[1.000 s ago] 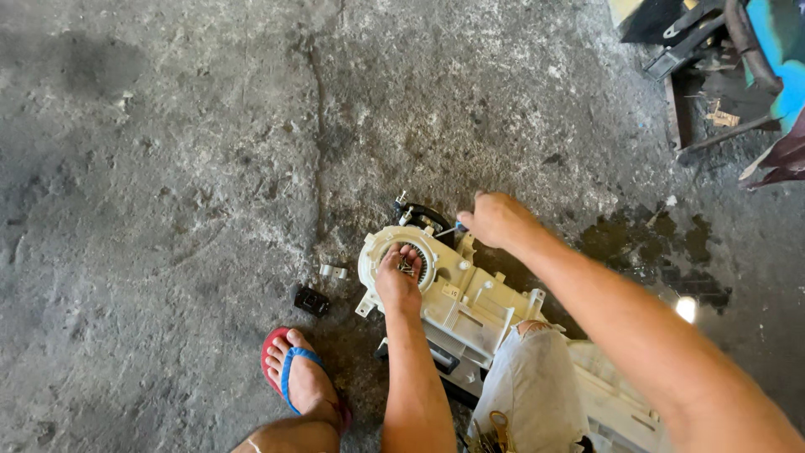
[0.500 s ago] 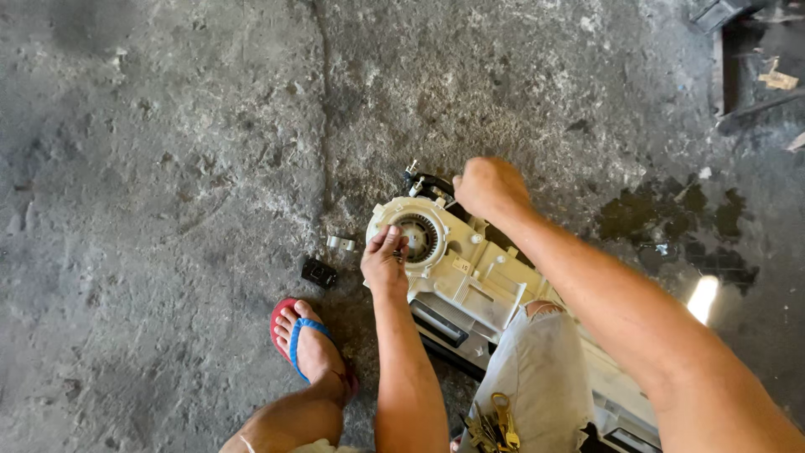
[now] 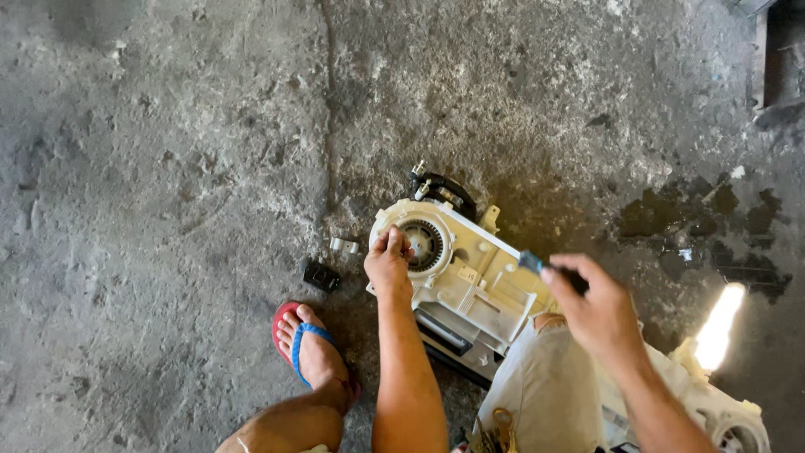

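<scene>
Both hands grip: left hand (image 3: 388, 262) pinches the blower housing (image 3: 470, 285) rim, right hand (image 3: 597, 309) a blue-tipped tool (image 3: 532, 262) (raised).

Small black part (image 3: 321, 275), white clip (image 3: 344, 246) on cracked concrete floor (image 3: 168, 151); dark stain (image 3: 696, 214).

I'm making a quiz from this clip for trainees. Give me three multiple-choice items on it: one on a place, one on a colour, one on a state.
1. Where does the left hand rest?
A. on the round fan opening of the cream plastic blower housing
B. on the small black part
C. on the sandal

2. What colour is the sandal strap?
A. green
B. blue
C. white

3. What is the right hand doing?
A. lying flat on the concrete floor
B. hanging open
C. holding a small blue-tipped tool above the housing

Key: 1 A, fingers sit at the fan rim; 2 B, blue strap on red sole; 3 C, fingers closed round the tool.
</scene>
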